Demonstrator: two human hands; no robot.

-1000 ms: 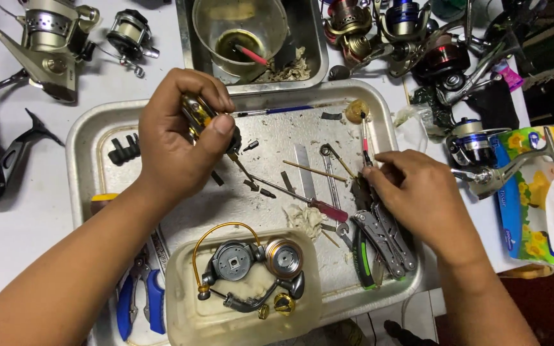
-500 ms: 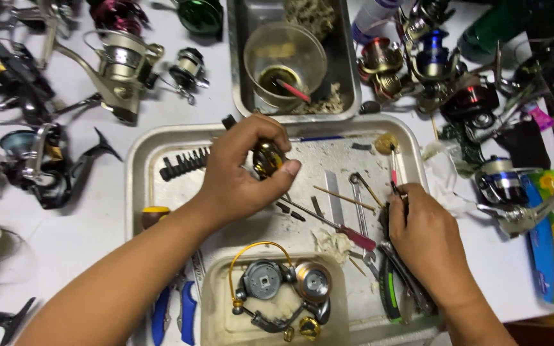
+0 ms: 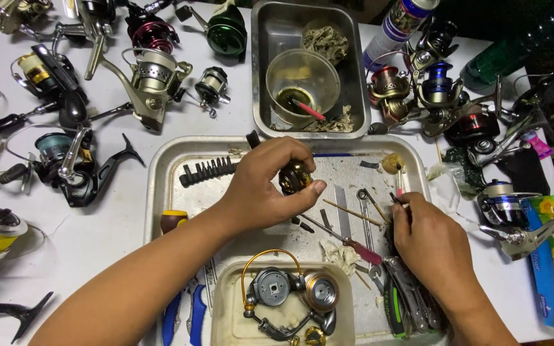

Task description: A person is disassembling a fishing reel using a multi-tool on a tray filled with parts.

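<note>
Head view. At centre frame, the left hand (image 3: 267,186) is closed around a small gold-coloured reel part (image 3: 295,176), thumb and fingers wrapped over it, above the metal tray (image 3: 161,186). At right of centre, the right hand (image 3: 434,247) is curled, fingertips pinching a thin dark tool (image 3: 397,200) near the tray's right edge. Between the hands lie a red-handled screwdriver (image 3: 354,242) and a small wrench (image 3: 368,221). At lower centre, a plastic tub (image 3: 226,314) contains a disassembled reel body (image 3: 283,295). Assembled spinning reels (image 3: 149,80) occupy the upper left.
</note>
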